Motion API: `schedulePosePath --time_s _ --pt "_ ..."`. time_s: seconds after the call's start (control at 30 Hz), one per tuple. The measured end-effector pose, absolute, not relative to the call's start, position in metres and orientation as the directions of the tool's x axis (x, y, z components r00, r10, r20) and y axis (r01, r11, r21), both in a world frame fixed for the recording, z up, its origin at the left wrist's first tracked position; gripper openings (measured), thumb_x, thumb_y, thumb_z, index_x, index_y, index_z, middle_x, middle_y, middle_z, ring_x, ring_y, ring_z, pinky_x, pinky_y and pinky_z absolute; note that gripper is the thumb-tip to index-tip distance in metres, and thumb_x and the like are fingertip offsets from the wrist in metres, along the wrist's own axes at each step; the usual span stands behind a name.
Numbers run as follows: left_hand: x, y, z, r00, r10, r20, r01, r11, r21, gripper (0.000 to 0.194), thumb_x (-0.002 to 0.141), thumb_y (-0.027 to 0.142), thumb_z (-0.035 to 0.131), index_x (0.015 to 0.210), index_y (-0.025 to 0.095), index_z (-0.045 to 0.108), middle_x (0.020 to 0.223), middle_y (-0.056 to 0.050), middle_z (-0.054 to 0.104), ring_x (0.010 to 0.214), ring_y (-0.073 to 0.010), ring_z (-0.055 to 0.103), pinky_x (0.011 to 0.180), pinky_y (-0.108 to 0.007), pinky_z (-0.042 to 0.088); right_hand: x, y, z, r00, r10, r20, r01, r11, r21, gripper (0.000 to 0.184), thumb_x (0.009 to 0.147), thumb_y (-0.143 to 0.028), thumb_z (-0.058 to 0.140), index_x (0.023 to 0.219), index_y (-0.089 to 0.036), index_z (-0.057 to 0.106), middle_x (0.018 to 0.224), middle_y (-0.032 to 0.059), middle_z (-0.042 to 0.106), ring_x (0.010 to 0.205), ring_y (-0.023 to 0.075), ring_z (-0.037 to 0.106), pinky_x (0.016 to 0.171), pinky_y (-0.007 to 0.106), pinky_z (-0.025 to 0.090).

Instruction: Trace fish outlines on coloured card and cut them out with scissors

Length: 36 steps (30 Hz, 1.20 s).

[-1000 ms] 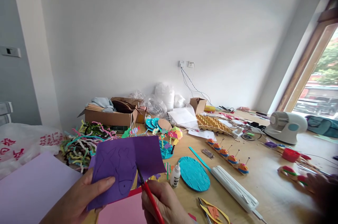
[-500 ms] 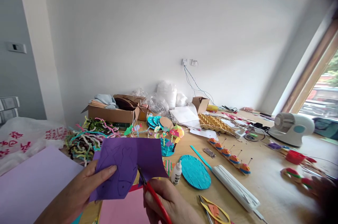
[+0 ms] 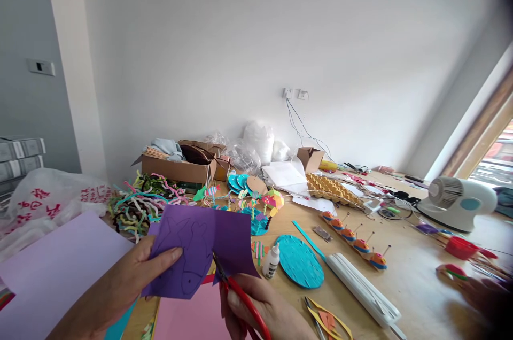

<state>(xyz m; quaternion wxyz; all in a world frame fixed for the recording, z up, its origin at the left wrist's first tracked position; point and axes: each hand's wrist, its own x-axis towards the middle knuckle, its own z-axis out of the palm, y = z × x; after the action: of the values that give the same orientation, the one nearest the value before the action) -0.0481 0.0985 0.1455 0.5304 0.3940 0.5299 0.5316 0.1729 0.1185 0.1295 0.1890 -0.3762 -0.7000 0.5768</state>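
My left hand (image 3: 148, 268) grips a sheet of purple paper (image 3: 188, 238) at its left side, thumb on top. Pencilled fish outlines show on the paper. Red-handled scissors (image 3: 244, 297) are in my right hand (image 3: 260, 297), fingers wrapped round the handles. Their blades sit in a cut that enters the sheet from below, beside the fish outline, and the right part of the paper bends away. Under the purple sheet lies pink paper (image 3: 188, 318). Just right of my right hand stand a white glue bottle (image 3: 271, 262) and a round turquoise disc (image 3: 300, 261).
Yellow-handled scissors (image 3: 332, 318) lie near the front edge beside a long white power strip (image 3: 363, 289). Pipe cleaners (image 3: 136, 206) pile up at the left, by lilac paper (image 3: 60, 270). Behind are a cardboard box (image 3: 176, 174) and egg trays (image 3: 331, 190). A white fan (image 3: 460, 201) stands right.
The view has turned slightly left, so things appear further right. Both hands stay on the purple paper and the scissors, with the blades still in the cut.
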Motion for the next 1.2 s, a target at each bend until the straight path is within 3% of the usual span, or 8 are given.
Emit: schedulePosePath --time_s 0.13,0.4,0.63,0.87,1.03,1.13,1.2 --pt "-0.050 0.100 0.143 -0.075 0.988 -0.132 -0.149 0.120 0.982 0.037 0.063 0.040 0.077 0.091 0.016 0.071 0.075 -0.006 0.074 0.071 -0.0280 0.070 0.062 -0.033 0.056 0.170 0.118 0.132 -0.650 0.738 -0.182 0.274 0.005 -0.962 0.057 0.073 -0.073 0.047 0.068 -0.016 0.048 0.056 -0.0012 0.050 0.048 0.0070 0.043 0.046 0.019 0.032" --pt "-0.053 0.101 0.144 -0.083 0.987 -0.139 -0.139 0.127 0.982 0.045 0.059 0.042 0.079 0.093 0.015 0.071 0.069 -0.005 0.073 0.063 -0.0228 0.067 0.057 -0.028 0.055 0.167 0.121 0.129 -0.616 0.754 -0.227 0.317 -0.027 -0.948 0.039 0.081 -0.050 0.051 0.066 -0.015 0.051 0.049 -0.0026 0.049 0.042 0.0059 0.043 0.041 0.017 0.028" --pt "-0.052 0.102 0.146 -0.110 0.981 -0.162 -0.174 0.142 0.974 0.043 0.053 0.039 0.082 0.087 0.015 0.071 0.067 -0.005 0.073 0.057 -0.0211 0.066 0.051 -0.026 0.053 0.171 0.126 0.115 -0.655 0.742 -0.142 0.255 0.041 -0.966 0.033 0.087 -0.041 0.047 0.066 -0.016 0.048 0.049 -0.0044 0.047 0.041 0.0046 0.039 0.039 0.016 0.026" --pt "-0.054 0.103 0.152 -0.143 0.986 -0.081 -0.106 0.066 0.992 0.032 0.057 0.038 0.080 0.082 0.019 0.073 0.073 -0.003 0.074 0.069 -0.0268 0.069 0.065 -0.032 0.056 0.167 0.118 0.144 -0.607 0.734 -0.306 0.506 0.060 -0.860 0.024 0.086 -0.030 0.042 0.068 -0.016 0.050 0.055 -0.0023 0.049 0.049 0.0067 0.045 0.045 0.016 0.031" --pt "-0.060 0.107 0.152 -0.215 0.977 -0.001 0.048 0.012 0.999 0.029 0.053 0.034 0.082 0.076 0.021 0.074 0.071 -0.001 0.075 0.076 -0.0298 0.069 0.069 -0.030 0.056 0.180 0.106 0.151 -0.556 0.782 -0.283 0.656 0.203 -0.726 0.023 0.078 -0.033 0.056 0.062 -0.018 0.052 0.063 -0.0017 0.050 0.057 0.0093 0.045 0.045 0.018 0.026" --pt "-0.058 0.109 0.148 -0.191 0.981 -0.010 0.012 0.012 1.000 0.030 0.054 0.038 0.081 0.078 0.021 0.074 0.077 -0.002 0.076 0.082 -0.0308 0.069 0.072 -0.031 0.056 0.183 0.101 0.151 -0.529 0.815 -0.236 0.571 0.136 -0.810 0.022 0.081 -0.039 0.055 0.074 -0.019 0.062 0.076 0.0009 0.058 0.066 0.0111 0.051 0.051 0.017 0.032" --pt "-0.055 0.108 0.147 -0.189 0.981 -0.044 -0.035 0.038 0.999 0.033 0.054 0.039 0.081 0.080 0.021 0.074 0.080 -0.002 0.076 0.082 -0.0313 0.069 0.072 -0.033 0.057 0.181 0.102 0.149 -0.557 0.798 -0.229 0.482 0.087 -0.872 0.024 0.084 -0.036 0.049 0.079 -0.017 0.062 0.071 0.0014 0.058 0.062 0.0100 0.051 0.051 0.017 0.034"
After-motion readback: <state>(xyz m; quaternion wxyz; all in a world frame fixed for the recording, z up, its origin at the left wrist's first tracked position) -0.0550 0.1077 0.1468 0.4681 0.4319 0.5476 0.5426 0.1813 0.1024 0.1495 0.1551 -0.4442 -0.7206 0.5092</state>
